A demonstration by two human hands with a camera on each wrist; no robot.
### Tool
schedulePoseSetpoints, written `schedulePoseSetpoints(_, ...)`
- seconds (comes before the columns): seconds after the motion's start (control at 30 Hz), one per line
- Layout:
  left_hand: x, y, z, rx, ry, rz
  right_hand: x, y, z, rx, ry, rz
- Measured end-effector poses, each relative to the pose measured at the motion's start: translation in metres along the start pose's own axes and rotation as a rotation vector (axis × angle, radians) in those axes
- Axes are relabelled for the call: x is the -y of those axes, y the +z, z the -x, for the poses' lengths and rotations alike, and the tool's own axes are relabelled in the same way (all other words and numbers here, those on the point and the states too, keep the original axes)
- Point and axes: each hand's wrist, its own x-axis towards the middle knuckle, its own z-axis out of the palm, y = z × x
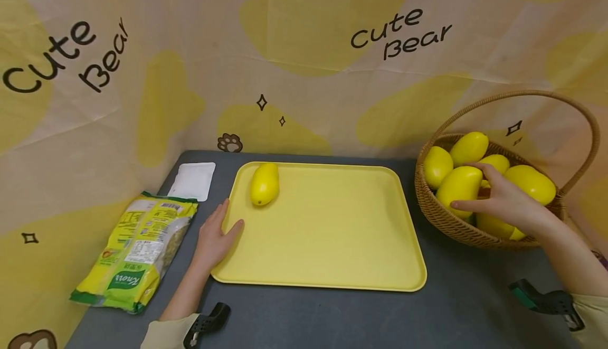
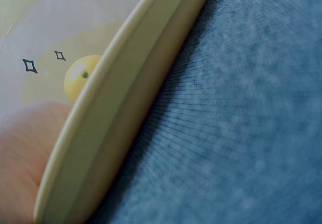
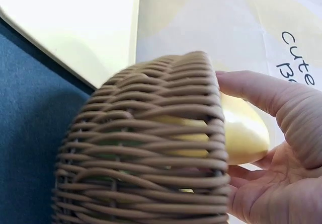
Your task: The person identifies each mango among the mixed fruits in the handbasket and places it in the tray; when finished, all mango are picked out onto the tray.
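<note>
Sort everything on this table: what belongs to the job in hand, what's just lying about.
Part of the job, apparently:
- fruit in the right grip
- basket, with more fruit
- tray, bearing one fruit; left grip at its edge

Seemingly just lying about:
- Knorr bag
- white packet

Spotting a Knorr bag (image 1: 135, 256) and white packet (image 1: 192, 180) on this desk (image 1: 356, 317)
Seeing the bag across the left edge, packet near the back left corner, plus "Cute Bear" cloth (image 1: 304, 37) behind the back edge.

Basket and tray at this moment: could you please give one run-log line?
Right hand: holds fruit in basket; left hand: rests on tray edge; another fruit: on tray
</note>
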Motion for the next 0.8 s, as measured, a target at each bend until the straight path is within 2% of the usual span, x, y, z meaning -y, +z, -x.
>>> schedulePoseSetpoints(0.17,0.0,0.0,0.0,-0.003,0.003,-0.003,0.0,0.006,-0.002,0.008,-0.012,-0.036)
schedulePoseSetpoints(0.37,-0.001,-0.001,0.0,-0.003,0.006,-0.001,0.003,0.01,-0.003,-0.04,0.003,-0.129)
schedulePoseSetpoints(0.57,0.001,0.0,0.001,-0.011,0.014,-0.005,0.004,0.012,-0.002,-0.136,-0.016,-0.156)
schedulePoseSetpoints(0.8,-0.002,-0.001,0.001,0.009,-0.004,-0.002,0.012,0.013,0.004,-0.253,-0.037,-0.198)
